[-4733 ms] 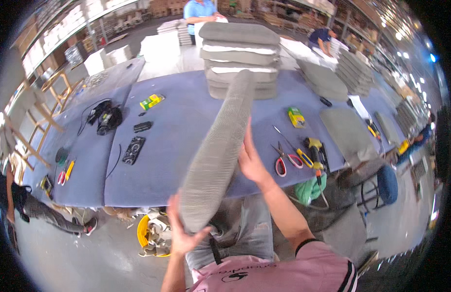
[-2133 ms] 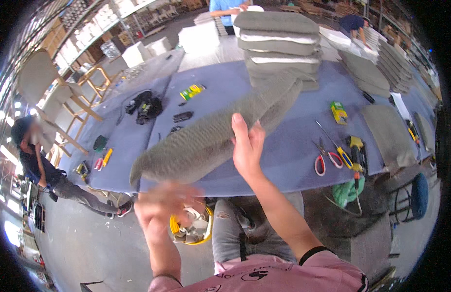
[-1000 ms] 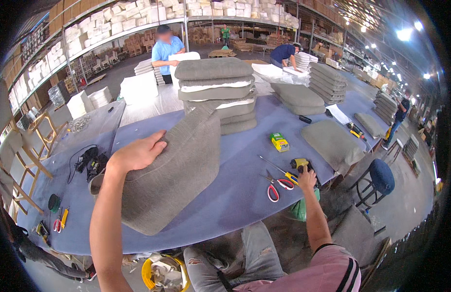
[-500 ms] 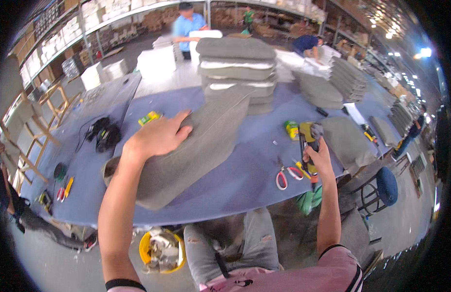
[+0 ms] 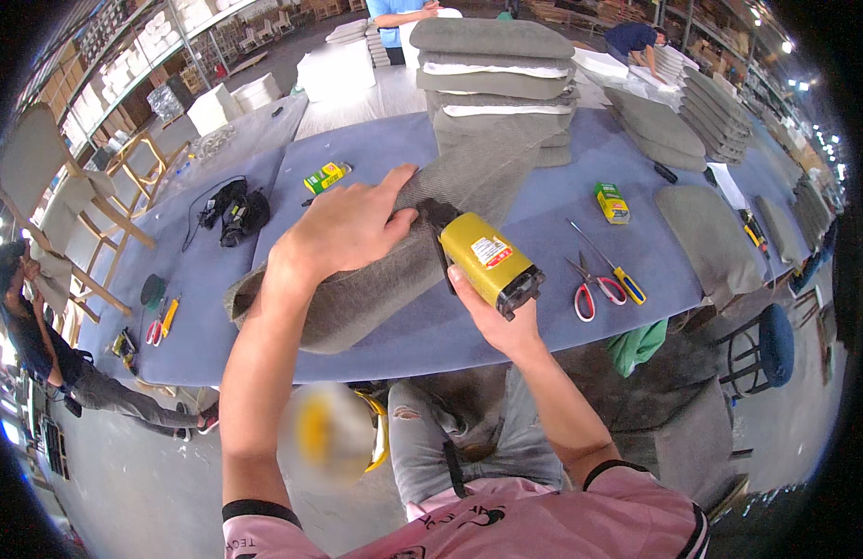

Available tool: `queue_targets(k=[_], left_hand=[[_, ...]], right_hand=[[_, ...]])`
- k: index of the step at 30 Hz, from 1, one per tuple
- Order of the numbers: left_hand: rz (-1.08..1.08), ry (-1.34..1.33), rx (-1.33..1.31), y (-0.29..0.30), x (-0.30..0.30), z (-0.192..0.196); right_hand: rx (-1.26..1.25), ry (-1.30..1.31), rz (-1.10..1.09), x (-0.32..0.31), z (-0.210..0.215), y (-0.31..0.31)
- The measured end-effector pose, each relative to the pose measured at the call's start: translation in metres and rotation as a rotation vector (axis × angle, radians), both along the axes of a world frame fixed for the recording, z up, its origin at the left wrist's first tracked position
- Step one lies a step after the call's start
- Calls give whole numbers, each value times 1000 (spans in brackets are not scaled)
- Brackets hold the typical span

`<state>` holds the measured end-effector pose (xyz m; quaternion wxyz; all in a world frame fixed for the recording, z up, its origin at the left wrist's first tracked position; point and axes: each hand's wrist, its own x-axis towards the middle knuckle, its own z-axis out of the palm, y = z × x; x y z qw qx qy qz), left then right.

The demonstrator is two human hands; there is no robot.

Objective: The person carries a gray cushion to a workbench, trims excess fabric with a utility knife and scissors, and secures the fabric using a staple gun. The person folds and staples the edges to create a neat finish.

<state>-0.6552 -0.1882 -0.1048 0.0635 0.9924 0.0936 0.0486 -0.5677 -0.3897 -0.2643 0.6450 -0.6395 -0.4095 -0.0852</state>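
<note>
A long, curved pad covered in grey fabric lies slantwise on the blue-covered table, its far end against a stack of grey cushions. My left hand rests on the pad with thumb and forefinger spread apart. In my right hand is a bulky yellow and black power tool, apparently a staple gun. Its black front end is over the fabric beside my left fingertips; whether it touches cannot be seen. My right fingers are partly hidden beneath the tool.
Red-handled scissors and a screwdriver lie to the right, near a yellow-green box. Another box and a black corded device sit left. A stool stands at right. Other people work around the table.
My right hand has brought the yellow tool from the right side of the table leftward to the grey pad. My left hand remains on the pad. The view has shifted.
</note>
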Motion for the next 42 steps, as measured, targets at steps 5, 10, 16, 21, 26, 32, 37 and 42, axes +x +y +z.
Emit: queue_targets(k=[5, 10, 16, 21, 26, 32, 37, 42], left_hand=[[-15, -20, -35, -4, -7, -5], [-48, -75, -29, 0, -10, -11], [-30, -41, 7, -1, -9, -7], [-154, -116, 19, -8, 20, -16], [-60, -111, 186, 92, -31, -22], [58, -170, 78, 116, -8, -20], [72, -95, -87, 92, 15, -10], [175, 60, -185, 80, 25, 13]], right_hand=[[-117, 60, 62, -7, 13, -4], [-113, 106, 119, -16, 14, -4], [-204, -11, 20, -12, 9, 0], [-98, 501, 250, 14, 25, -15], [-178, 100, 298, -8, 26, -20], [-225, 492, 27, 6, -85, -134], [-719, 251, -412, 112, -102, -217], [-1125, 22, -810, 250, -115, -262]])
